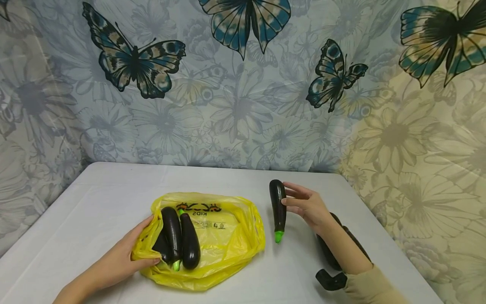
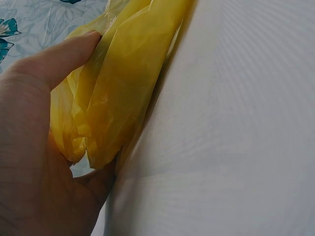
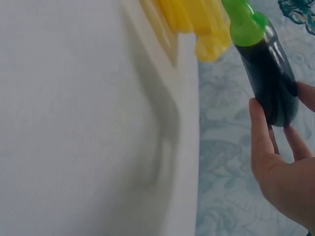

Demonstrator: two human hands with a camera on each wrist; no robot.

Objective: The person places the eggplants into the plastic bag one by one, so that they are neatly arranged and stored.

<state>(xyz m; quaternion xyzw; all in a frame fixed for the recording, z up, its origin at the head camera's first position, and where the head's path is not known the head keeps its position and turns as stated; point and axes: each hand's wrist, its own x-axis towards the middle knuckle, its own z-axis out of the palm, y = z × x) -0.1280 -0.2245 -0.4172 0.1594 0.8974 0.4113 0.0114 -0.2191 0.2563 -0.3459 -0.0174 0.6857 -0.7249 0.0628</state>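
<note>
A yellow plastic bag (image 1: 235, 236) lies spread on the white table with dark, glossy eggplants (image 1: 191, 242) in its left part; one shows a green stem end at the bottom. My left hand (image 1: 117, 253) holds the bag's left edge, thumb in front; the left wrist view shows the thumb (image 2: 69, 56) against the crumpled plastic (image 2: 128, 73). To the right of the bag, my right hand (image 1: 309, 209) grips a long eggplant (image 1: 278, 207) upright, green end down. In the right wrist view fingers and thumb surround this eggplant's (image 3: 268, 73) blunt end.
Beneath and beside the right forearm lie dark elongated things (image 1: 329, 253), partly hidden by it. A short, bent black piece (image 1: 330, 280) lies near the sleeve. The white table (image 1: 125, 181) ends at a butterfly-patterned cloth (image 1: 239, 105) behind it.
</note>
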